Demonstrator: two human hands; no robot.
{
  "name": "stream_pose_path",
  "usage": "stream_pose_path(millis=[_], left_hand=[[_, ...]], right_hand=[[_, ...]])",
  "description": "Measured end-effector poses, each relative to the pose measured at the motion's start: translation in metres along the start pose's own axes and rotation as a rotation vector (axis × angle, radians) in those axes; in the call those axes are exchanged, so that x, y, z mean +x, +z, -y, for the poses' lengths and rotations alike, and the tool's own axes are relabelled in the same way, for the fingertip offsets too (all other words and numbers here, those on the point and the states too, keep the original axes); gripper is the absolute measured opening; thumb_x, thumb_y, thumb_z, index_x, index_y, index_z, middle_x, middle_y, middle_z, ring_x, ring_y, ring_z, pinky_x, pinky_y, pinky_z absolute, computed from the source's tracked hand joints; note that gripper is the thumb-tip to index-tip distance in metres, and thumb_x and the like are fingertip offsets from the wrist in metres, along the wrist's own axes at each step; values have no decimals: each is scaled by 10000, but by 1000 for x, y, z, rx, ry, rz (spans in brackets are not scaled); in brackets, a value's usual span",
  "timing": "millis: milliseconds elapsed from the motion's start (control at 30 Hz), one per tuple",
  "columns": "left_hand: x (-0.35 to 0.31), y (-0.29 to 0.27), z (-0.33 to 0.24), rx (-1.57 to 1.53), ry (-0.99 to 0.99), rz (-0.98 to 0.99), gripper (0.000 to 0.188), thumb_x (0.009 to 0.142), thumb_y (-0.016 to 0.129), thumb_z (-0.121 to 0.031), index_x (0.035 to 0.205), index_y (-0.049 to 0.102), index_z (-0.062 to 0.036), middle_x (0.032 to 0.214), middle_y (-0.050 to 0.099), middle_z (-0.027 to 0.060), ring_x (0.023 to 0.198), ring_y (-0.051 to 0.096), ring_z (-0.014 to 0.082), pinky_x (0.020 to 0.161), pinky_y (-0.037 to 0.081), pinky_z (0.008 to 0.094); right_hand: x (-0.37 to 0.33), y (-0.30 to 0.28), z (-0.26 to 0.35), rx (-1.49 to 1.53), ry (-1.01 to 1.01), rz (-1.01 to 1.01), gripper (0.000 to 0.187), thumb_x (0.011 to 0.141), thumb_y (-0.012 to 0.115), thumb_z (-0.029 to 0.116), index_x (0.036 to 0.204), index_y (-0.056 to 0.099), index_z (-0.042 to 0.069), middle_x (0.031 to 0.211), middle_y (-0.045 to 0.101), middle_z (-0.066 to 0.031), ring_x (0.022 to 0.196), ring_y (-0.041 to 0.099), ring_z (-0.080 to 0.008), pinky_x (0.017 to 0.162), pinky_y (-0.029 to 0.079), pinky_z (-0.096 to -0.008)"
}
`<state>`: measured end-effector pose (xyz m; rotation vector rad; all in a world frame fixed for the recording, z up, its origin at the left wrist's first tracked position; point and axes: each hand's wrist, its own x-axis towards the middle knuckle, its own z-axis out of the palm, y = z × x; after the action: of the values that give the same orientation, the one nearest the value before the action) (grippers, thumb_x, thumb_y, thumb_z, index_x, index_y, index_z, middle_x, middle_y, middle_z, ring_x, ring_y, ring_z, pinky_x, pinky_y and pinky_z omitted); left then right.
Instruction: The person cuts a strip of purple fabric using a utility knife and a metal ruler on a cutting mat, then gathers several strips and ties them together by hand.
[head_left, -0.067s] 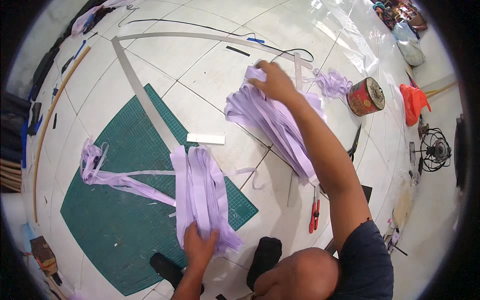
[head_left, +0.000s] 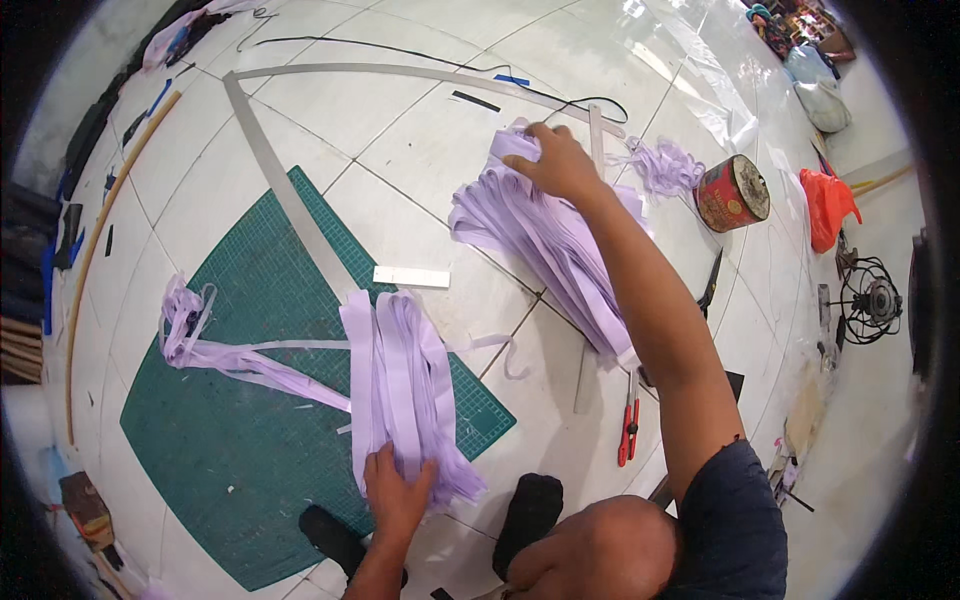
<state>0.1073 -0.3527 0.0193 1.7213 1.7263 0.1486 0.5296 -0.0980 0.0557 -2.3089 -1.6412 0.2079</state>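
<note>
Here, lilac strips (head_left: 540,235) under right hand (head_left: 560,165).

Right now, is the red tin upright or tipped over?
Tipped over. The red tin lies on its side on the white floor, its round end facing the camera.

Dark navy short sleeve (head_left: 735,520) on the right arm, forearm bare. Left arm bare as far as visible, no sleeve in view. Black socks (head_left: 530,505) on both feet. Bare knee (head_left: 600,545), no gloves, rings or watch.
</note>
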Motion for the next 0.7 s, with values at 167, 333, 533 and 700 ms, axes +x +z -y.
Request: stream_pose_path(millis=[167, 333, 533, 700], left_hand=[[-4, -6, 0, 67, 64, -28, 741, 730, 800, -382, 1245, 527, 76, 1149, 478, 222, 1097, 478, 407, 974, 397, 491], [1, -15, -8, 133, 129, -83, 736, 727, 798, -362, 1269, 513, 46, 1173, 481, 227, 1117, 484, 411, 976, 399, 487], [11, -20, 0, 60, 143, -150, 671, 734, 793, -271, 1266, 510, 24, 1173, 497, 222, 1124, 501, 406, 980, 396, 490], [16, -33, -16, 2, 169, -174, 581, 766, 767, -172, 1257, 515, 9, 1170, 500, 223, 1133, 504, 401, 995, 395, 483]], right_hand=[[0, 14, 4, 14, 194, 166, 953, 719, 693, 698, 1333, 541, -15, 1242, 561, -331, 1122, 613, -420, 936, 507, -451], [14, 38, -30, 112, 201, 232, 847, 738, 727, 578, 1296, 559, -37, 1184, 609, -304, 1056, 654, -394, 853, 551, -468], [8, 33, -31, 621, 471, 235, 556, 774, 726, 263, 1219, 588, -40, 1056, 662, -206, 815, 692, -251, 609, 583, -347], [12, 46, -46, 868, 606, 156, 456, 797, 717, 147, 1203, 565, 6, 977, 652, -127, 764, 655, -208, 614, 581, -352]])
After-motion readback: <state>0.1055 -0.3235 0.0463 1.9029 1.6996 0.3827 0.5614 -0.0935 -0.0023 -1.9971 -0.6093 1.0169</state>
